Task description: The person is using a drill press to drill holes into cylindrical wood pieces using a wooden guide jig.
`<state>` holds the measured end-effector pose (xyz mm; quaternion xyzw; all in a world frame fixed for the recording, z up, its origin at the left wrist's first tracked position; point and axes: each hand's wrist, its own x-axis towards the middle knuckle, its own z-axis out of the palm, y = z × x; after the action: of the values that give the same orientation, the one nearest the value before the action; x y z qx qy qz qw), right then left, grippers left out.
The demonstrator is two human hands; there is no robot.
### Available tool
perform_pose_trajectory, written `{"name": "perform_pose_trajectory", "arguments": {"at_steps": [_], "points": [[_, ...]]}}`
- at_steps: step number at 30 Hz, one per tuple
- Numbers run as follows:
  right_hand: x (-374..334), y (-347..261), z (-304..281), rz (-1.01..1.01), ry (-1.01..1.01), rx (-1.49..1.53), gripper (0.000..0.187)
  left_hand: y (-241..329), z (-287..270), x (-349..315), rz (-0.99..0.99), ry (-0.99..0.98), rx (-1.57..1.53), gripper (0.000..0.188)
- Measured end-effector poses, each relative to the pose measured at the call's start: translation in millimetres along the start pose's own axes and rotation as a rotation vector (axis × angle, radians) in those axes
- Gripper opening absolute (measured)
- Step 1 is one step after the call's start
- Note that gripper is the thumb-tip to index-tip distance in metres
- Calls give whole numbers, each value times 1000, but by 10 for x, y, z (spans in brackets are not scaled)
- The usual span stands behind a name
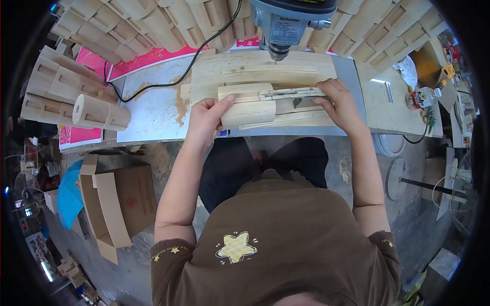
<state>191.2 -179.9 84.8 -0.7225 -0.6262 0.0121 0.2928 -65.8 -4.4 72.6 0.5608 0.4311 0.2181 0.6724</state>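
Note:
A pale wooden cylinder (249,113) lies on its side on a wooden base board (204,66) at the bench's front. Around its left end my left hand (210,113) is closed, thumb on top. My right hand (341,104) pinches the right end of a narrow, pale, slotted strip (291,94). The strip's left end rests over the cylinder's upper side; its exact kind is unclear. Just below the strip, a small dark flat piece (297,103) shows near the cylinder's right end. Beyond both hands hangs a bench drill (279,48), its bit above the board.
Stacked wooden cylinders (107,23) line the back, with more at right (388,30). One cylinder (99,112) lies at the bench's left. A black cable (191,61) crosses the bench. A plastic bottle (422,98) sits far right. An open cardboard box (120,199) stands on the floor.

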Motion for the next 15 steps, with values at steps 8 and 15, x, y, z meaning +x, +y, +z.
{"name": "perform_pose_trajectory", "arguments": {"at_steps": [8,15], "points": [[24,-43,131,-12,93,-15,33,-307,330,87,251,-138,-71,40],[89,-27,175,-14,166,-46,36,-487,356,13,843,78,447,54]]}}
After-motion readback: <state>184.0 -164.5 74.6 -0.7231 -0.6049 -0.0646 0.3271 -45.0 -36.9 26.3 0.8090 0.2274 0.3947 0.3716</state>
